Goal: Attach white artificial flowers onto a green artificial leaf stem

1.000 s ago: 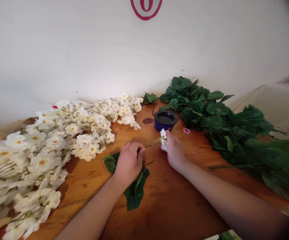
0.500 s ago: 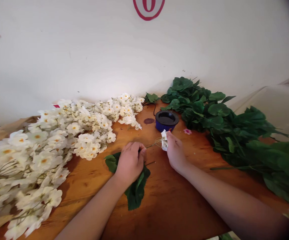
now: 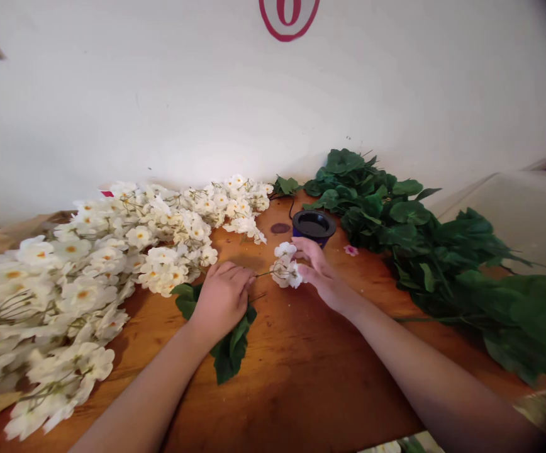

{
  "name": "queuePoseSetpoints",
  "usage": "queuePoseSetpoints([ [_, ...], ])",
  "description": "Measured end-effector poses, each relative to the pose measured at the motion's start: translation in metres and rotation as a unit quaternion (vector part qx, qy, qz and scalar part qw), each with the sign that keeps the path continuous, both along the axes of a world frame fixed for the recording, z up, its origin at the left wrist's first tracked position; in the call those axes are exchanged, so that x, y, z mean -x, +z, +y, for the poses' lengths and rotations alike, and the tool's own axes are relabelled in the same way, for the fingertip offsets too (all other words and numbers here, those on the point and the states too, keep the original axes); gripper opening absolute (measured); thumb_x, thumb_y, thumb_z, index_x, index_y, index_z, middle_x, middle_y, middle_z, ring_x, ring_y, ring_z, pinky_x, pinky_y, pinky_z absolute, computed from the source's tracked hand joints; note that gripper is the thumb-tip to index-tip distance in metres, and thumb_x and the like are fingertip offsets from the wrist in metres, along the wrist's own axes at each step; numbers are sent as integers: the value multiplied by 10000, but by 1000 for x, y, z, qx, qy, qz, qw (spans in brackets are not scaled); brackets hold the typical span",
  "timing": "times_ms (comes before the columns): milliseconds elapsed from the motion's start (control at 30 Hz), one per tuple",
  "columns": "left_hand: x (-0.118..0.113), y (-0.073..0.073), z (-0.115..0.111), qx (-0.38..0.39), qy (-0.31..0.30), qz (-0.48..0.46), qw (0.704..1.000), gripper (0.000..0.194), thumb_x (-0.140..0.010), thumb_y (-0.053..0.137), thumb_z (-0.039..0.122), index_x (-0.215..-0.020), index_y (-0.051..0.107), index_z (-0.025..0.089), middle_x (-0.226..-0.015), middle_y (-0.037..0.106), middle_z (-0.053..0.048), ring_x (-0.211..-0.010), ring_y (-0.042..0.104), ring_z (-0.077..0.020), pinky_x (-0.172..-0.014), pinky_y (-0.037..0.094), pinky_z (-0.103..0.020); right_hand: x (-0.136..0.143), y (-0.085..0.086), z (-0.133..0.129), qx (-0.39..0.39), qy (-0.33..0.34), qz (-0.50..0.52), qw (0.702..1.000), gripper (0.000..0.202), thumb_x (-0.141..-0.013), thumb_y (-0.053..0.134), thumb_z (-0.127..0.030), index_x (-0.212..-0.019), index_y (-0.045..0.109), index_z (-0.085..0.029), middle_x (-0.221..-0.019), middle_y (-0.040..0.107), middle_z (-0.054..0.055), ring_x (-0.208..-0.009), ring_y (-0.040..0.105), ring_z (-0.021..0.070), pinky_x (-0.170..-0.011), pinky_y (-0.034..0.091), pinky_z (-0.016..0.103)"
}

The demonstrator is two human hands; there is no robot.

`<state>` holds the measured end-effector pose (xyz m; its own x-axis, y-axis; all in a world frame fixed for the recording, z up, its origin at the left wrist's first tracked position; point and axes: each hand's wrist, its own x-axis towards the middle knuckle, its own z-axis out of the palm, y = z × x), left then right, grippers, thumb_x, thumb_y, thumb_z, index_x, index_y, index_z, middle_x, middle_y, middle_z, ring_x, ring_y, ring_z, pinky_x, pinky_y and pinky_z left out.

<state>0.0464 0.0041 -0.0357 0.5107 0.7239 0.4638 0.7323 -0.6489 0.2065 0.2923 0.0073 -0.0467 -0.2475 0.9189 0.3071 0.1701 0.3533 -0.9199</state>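
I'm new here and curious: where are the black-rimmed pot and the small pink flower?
Black-rimmed pot (image 3: pixel 329 226): head view, on its rim's right side.
Pink flower (image 3: pixel 351 250): head view, on its petals.

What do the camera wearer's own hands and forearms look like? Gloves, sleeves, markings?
Left hand and right hand: both ungloved, no rings, watch or bracelet visible. Left forearm and right forearm: bare as far as they show, no sleeve, cable or marking visible. Right one fades into the dark picture edge, so can't tell beyond that.

The wooden table (image 3: pixel 301 352) looks glossy, the green leaves (image 3: pixel 228 353) matt and cloth-like.
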Motion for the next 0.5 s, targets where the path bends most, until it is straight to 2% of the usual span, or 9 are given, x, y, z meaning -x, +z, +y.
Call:
queuePoseSetpoints([
  [67, 2, 3, 0, 0, -9, 26, 1000, 207, -937, 427, 169, -948, 633, 185, -873, 683, -50, -903, 568, -242, -833, 394, -404, -1, 3, -4, 0, 26, -72, 997, 644, -855, 634, -474, -1413, 368, -291, -1381, 494, 97, -1227, 510, 256, -962, 462, 394],
  [133, 2, 5, -2, 0, -19, 46, 999, 204, -935, 418, 161, -936, 621, 178, -889, 676, -54, -911, 561, -242, -844, 387, -407, 0, 4, -5, -20, 27, -143, 989, 625, -818, 694, -449, -1367, 457, -266, -1297, 558, 94, -1149, 559, 249, -949, 459, 383],
  [233, 0, 6, -5, -14, -30, 72, 997, 199, -930, 415, 162, -921, 614, 168, -876, 657, -69, -894, 546, -245, -848, 381, -413, 5, 3, -2, -60, 29, -223, 972, 337, -855, 650, -454, -1076, 644, -200, -1019, 632, 76, -916, 606, 209, -839, 470, 342],
  [333, -2, 6, -6, -23, -43, 90, 995, 206, -936, 416, 185, -939, 621, 170, -849, 647, -75, -874, 539, -249, -844, 375, -420, 8, 1, 0, -76, 38, -239, 967, 293, -924, 544, -457, -882, 654, -188, -885, 608, 53, -800, 579, 183, -755, 459, 313],
  [500, -4, 5, -7, 0, -71, 88, 994, 196, -922, 439, 179, -855, 622, 194, -785, 635, -70, -853, 543, -246, -838, 368, -416, 11, 0, -5, -83, 53, -244, 965, 231, -949, 498, -347, -965, 685, -212, -940, 650, 66, -870, 586, 207, -797, 443, 334],
])
